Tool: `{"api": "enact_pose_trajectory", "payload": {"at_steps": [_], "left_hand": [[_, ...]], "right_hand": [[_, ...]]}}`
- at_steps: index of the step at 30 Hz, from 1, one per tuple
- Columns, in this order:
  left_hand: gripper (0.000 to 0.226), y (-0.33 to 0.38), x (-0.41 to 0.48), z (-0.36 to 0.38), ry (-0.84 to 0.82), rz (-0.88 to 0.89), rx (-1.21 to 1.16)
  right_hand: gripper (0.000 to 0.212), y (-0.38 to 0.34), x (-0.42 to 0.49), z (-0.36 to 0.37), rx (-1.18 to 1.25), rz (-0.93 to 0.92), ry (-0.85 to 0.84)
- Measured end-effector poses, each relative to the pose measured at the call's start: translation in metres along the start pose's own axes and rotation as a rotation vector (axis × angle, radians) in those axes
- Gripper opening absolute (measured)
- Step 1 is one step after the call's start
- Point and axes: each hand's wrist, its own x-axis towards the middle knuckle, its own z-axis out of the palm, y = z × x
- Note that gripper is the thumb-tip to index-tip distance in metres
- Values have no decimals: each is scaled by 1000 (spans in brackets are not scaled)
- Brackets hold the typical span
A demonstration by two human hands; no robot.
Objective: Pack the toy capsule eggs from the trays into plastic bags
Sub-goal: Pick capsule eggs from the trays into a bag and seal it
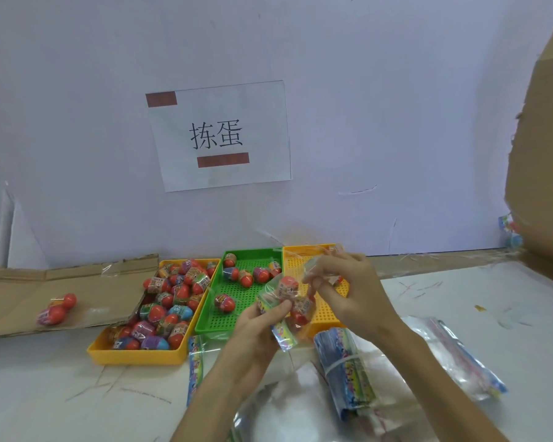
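The egg-filled plastic bag stands near upright, printed header down. The left hand pinches its lower part; the right hand grips its top.

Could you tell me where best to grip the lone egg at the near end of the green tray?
I would pinch the lone egg across its middle from straight above: it lies on its side in the green tray, clear of the other eggs.

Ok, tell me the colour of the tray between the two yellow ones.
The middle tray is green, with a perforated floor; head view shows it.
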Motion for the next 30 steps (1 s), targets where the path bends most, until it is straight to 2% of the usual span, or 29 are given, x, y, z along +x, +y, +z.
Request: {"api": "enact_pose_trajectory", "payload": {"at_steps": [6,12,16,18,21,23,26,28,30], "left_hand": [[41,8,-4,1,-156,-15,-10],[90,7,-4,-7,-154,-65,166],[81,4,-6,-6,-242,-69,399],[78,1,-8,-3,-241,-70,411],[49,-4,-5,2,-114,11,398],[31,-4,-2,2,17,69,386],[31,-2,2,-3,133,125,303],[33,0,2,-5,163,156,272],[34,0,2,-7,162,176,288]], "right_hand": [[20,-3,-1,-3,-75,-17,23],[17,-8,0,-8,-147,-115,50],[14,-10,0,-3,-163,-193,46],[15,-9,-1,0,-164,-193,48],[37,-7,-2,5,-178,-76,93],[47,-5,-1,5,1,99,145],[40,1,2,2,261,362,24],[30,4,2,5,232,442,-118],[30,3,0,11,220,446,-192]]}}
